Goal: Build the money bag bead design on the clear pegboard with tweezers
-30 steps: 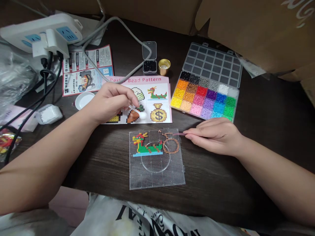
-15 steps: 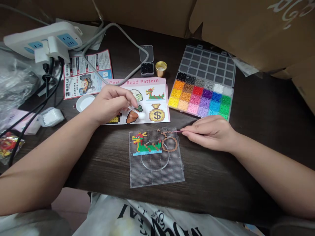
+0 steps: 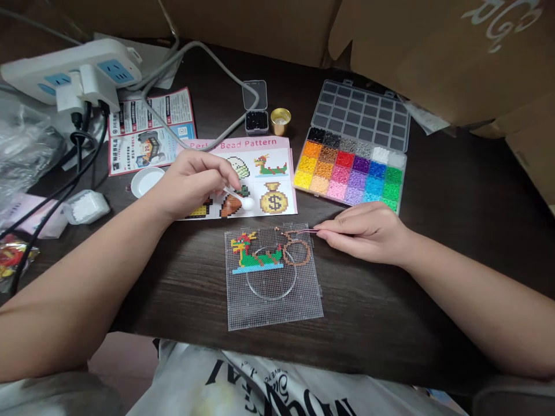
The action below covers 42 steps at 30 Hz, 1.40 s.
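My left hand (image 3: 197,179) is closed round the handle of a small white spoon (image 3: 247,203), its bowl over the bead pattern sheet (image 3: 277,162). What lies in the bowl is too small to make out. Between the fingertips of my right hand (image 3: 368,232) are thin tweezers (image 3: 309,231), their tips at the upper right of a clear pegboard (image 3: 275,309). On the pegboard sits a green, red and yellow dragon boat of beads (image 3: 258,254) above a light blue row. Beside it, brown beads (image 3: 296,264) form a round outline with a narrow neck, like the money bag on the sheet.
An open compartment box of coloured beads (image 3: 347,167) lies at the right back. Near it stand a gold cup (image 3: 281,121) and a small box of black beads (image 3: 256,120). A power strip (image 3: 71,69) with cables, a white lid (image 3: 146,182) and a tub of white beads (image 3: 87,207) occupy the left.
The whole scene has shifted slightly left in view. Both hands keep nearly the same pose, with the spoon over the sheet and the tweezer tips at the brown beads.
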Available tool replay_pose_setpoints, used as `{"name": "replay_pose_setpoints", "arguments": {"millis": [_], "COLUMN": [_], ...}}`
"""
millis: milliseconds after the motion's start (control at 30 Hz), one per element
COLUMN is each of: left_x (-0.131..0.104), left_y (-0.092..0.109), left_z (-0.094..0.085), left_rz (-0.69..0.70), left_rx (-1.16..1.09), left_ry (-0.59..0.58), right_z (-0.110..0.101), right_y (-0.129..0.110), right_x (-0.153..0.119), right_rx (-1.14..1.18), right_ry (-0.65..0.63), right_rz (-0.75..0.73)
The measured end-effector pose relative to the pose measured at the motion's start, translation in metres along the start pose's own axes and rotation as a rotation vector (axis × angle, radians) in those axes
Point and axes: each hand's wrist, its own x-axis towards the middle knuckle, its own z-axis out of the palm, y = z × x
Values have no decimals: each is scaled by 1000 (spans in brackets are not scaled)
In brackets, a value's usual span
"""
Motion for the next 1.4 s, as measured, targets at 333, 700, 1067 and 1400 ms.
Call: {"name": "replay_pose_setpoints", "arguments": {"millis": [333,700,1067,1400], "left_x": [0,-1,-1,-1], "left_y": [1,-4,2,0], "left_z": [1,-3,-2,-2], "left_rz": [-97,-50,-58,-85], "left_rx": [-107,-124,-80,-76], "left_ry": [7,-42,-69,-57], "right_z": [14,19,20,21], "right_y": [-15,-12,-12,-11], "right_x": [12,14,15,17], "right_rx": [-19,28,16,8], "right_ry": [87,27,34,24], "right_rz": [23,13,-4,11]}}
